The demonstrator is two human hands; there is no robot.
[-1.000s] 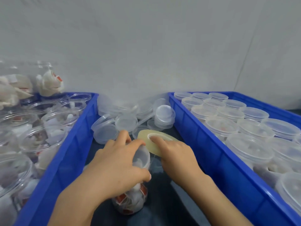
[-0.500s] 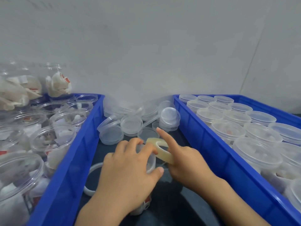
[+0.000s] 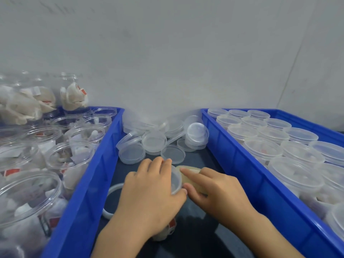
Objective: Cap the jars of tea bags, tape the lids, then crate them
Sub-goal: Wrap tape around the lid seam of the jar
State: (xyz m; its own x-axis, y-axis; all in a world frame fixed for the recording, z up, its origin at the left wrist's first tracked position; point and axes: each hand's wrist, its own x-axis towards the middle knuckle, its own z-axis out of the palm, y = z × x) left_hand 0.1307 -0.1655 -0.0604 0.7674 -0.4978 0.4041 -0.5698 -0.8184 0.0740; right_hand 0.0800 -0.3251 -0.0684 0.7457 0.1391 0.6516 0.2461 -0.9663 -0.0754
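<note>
A clear jar of tea bags with its lid on stands on the dark table between two blue crates. My left hand covers its top and grips the lid. My right hand holds a yellowish tape roll pressed against the lid's right side, index finger stretched along the roll. The jar's lower body shows below my left hand, with red-tagged bags inside. Loose clear lids are piled at the back of the table.
The left blue crate holds several open jars of tea bags. The right blue crate holds several capped jars. A white ring lies on the table left of my left hand. A grey wall stands behind.
The tape roll has dropped from above the lid to its right side and tilted on edge. My left hand has shifted further over the lid. The camera has tilted slightly.
</note>
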